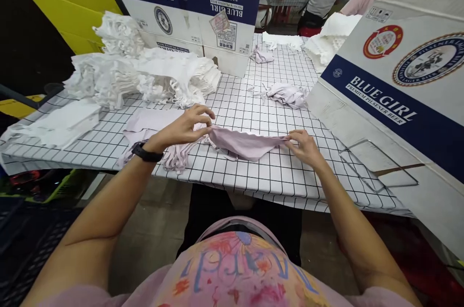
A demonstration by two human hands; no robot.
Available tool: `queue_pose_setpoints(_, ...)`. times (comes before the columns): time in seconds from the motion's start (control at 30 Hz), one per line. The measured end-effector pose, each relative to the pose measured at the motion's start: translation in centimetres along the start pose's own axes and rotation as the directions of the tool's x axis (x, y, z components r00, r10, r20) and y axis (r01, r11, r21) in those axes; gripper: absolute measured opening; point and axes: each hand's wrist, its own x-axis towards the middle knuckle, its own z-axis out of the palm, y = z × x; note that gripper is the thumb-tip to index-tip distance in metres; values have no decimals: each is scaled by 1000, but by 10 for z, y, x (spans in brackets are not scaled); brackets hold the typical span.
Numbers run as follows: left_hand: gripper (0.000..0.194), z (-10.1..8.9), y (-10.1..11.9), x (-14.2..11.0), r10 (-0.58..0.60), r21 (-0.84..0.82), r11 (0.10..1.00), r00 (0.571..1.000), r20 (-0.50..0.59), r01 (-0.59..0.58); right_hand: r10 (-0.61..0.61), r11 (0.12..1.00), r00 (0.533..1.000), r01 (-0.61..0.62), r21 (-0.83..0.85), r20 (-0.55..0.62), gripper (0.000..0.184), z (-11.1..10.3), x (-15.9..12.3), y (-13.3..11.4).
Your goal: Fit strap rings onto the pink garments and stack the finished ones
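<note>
A pale pink cloth piece (244, 143) hangs stretched between my two hands just above the black-gridded white table (253, 99). My left hand (184, 128), with a black watch on the wrist, pinches its left end. My right hand (306, 146) pinches its right end. Under my left hand lie more pale pink pieces (152, 123) and a bunch of pink straps (177, 156) near the table's front edge.
A heap of white cloth pieces (137, 72) covers the far left. Blue Girl beer cartons stand at the back (195, 2) and close on the right (402, 89). A crumpled pink piece (286, 94) lies mid-table. Other people sit at a far table.
</note>
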Motion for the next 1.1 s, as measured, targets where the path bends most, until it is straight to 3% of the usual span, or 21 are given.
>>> queue_pose_setpoints(0.1,25,-9,4,0,-92,-241,967,995,-33,82,48,934,996,-72,350,76,23,-23,9,-11)
queue_pose_setpoints(0.2,28,-7,4,2,-180,-587,804,980,-81,99,77,798,991,-129,589,112,29,-44,14,-30)
queue_pose_setpoints(0.27,23,-4,3,4,-210,-758,650,972,-104,59,117,731,988,-155,664,101,34,-54,16,-43)
queue_pose_setpoints(0.37,19,0,2,8,-252,-883,468,961,-111,21,181,654,973,-229,721,145,38,-61,16,-60)
queue_pose_setpoints(0.47,25,-2,8,14,-296,-923,385,951,-91,31,208,600,965,-254,758,158,42,-65,14,-69)
queue_pose_setpoints(0.53,29,-4,13,18,-304,-911,410,949,-81,54,220,563,965,-246,789,144,42,-67,13,-72)
queue_pose_setpoints(0.67,33,-8,23,25,-248,-805,573,969,11,156,232,507,969,-194,840,83,41,-74,12,-80)
queue_pose_setpoints(0.77,32,-7,29,29,-182,-672,705,973,139,228,203,525,979,-134,840,29,40,-79,13,-91)
queue_pose_setpoints(0.83,31,-5,32,31,-130,-608,765,976,177,212,177,555,984,-102,826,2,39,-83,14,-99)
queue_pose_setpoints(1.0,27,-3,35,35,5,-564,825,997,79,40,174,629,984,-83,773,-36,35,-94,18,-110)
queue_pose_setpoints(1.1,22,-12,33,34,25,-621,784,999,29,-1,175,726,984,-113,679,-24,36,-105,19,-102)
